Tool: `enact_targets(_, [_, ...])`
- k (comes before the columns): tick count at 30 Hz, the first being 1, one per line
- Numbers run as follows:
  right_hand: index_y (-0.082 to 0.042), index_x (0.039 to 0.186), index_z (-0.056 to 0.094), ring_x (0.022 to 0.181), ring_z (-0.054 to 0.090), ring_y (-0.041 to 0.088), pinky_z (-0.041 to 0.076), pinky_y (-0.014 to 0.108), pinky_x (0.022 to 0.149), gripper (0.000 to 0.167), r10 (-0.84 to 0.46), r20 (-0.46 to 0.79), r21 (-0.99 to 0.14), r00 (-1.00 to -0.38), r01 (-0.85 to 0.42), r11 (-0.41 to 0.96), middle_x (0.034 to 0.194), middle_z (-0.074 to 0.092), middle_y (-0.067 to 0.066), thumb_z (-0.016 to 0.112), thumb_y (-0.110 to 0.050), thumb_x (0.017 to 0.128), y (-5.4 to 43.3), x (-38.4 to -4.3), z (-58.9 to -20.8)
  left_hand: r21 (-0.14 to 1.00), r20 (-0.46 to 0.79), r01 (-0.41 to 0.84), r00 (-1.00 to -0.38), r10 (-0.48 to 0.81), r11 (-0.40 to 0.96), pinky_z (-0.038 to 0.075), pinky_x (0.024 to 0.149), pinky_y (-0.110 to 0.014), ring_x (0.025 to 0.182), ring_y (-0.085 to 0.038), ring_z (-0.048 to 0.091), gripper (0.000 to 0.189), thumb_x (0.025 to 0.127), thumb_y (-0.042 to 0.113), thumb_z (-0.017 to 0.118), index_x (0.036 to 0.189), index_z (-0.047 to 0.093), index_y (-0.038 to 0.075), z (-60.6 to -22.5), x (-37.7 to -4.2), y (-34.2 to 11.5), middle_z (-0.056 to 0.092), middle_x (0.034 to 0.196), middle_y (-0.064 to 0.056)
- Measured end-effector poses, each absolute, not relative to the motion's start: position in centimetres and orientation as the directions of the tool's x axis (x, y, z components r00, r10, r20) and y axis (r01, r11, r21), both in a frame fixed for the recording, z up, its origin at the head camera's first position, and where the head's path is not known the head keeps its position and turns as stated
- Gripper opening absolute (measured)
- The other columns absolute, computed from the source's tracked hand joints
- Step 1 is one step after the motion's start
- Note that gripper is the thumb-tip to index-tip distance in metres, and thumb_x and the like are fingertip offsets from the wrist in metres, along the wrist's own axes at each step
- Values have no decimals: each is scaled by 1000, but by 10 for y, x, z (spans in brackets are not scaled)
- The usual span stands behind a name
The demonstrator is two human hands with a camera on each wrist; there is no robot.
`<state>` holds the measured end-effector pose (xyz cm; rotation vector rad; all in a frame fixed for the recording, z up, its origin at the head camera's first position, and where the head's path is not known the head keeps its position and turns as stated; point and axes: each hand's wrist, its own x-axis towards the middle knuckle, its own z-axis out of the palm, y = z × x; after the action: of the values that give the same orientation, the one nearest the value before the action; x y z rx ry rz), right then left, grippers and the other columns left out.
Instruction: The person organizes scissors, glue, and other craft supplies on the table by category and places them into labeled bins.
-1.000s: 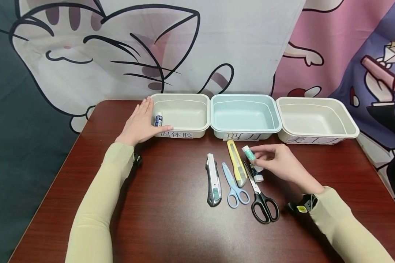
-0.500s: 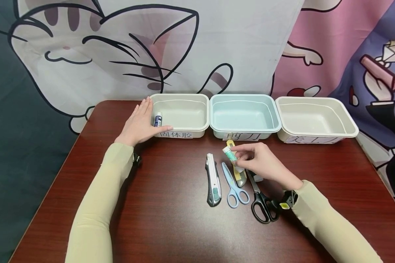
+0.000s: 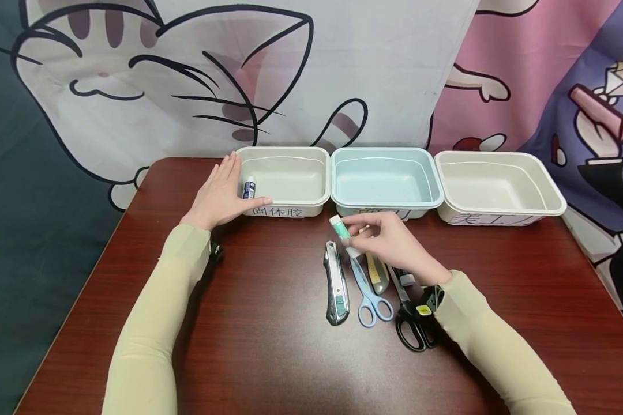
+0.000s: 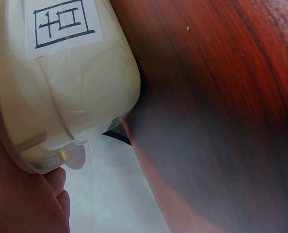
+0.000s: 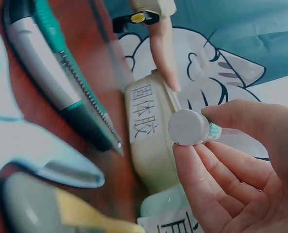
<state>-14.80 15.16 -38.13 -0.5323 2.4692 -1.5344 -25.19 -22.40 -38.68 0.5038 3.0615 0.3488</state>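
Observation:
My right hand (image 3: 391, 239) pinches a green and white glue stick (image 3: 341, 228) between thumb and fingers, above the table and the blue scissors' tips. In the right wrist view the stick's white end (image 5: 186, 127) faces the camera. My left hand (image 3: 215, 196) lies with straight fingers along the left rim of the left cream bin (image 3: 301, 178), its thumb over the front rim. Inside that bin stands or leans a dark blue glue stick (image 3: 250, 189). Beneath my right wrist, another glue stick (image 3: 406, 278) is partly hidden.
On the table lie a silver utility knife (image 3: 337, 291), blue scissors (image 3: 368, 300), a yellow utility knife (image 3: 378, 275) partly covered by my right hand, and black scissors (image 3: 410, 328). A light blue bin (image 3: 386, 178) and another cream bin (image 3: 498, 184) continue the row rightward.
The right hand has carried the green and white glue stick leftward and slightly up, away from the black scissors and toward the left bin. The left hand has stayed in place.

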Motion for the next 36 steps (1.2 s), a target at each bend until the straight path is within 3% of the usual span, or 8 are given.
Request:
enact_targets(6, [-9, 129, 72, 79, 71, 21, 57, 30, 63, 39, -383, 6, -929, -924, -147, 341, 98, 73, 6, 77, -13, 90, 142, -157, -373, 220, 13, 315, -947, 320, 923, -3, 123, -40, 155, -30, -1, 128, 83, 86, 49, 160, 2, -5, -386, -252, -224, -2, 168, -19])
enact_targets(22, [-6, 134, 67, 83, 72, 17, 61, 32, 75, 46, -266, 42, -978, -963, -93, 185, 105, 69, 14, 78, -15, 91, 123, -204, -344, 229, 13, 309, -949, 315, 923, -4, 123, -40, 155, -29, -3, 128, 83, 86, 49, 160, 2, -5, -385, -253, -225, -3, 168, -18])
enact_targets(27, [-6, 134, 67, 84, 72, 23, 61, 35, 78, 44, -218, 25, -983, -976, -63, 171, 107, 69, 14, 76, -15, 92, 115, -226, -344, 233, 10, 307, -949, 314, 923, -4, 123, -40, 154, -28, -4, 128, 83, 87, 48, 160, 1, -4, -385, -252, -225, -5, 168, -17])
enact_targets(36, [-1, 135, 65, 87, 71, 20, 61, 35, 80, 43, -151, 11, -995, -989, -26, 98, 107, 69, 15, 73, -12, 93, 102, -248, -354, 234, 6, 308, -949, 316, 922, -1, 124, -43, 155, -28, -4, 129, 82, 87, 48, 160, 1, -4, -387, -251, -225, -5, 168, -16])
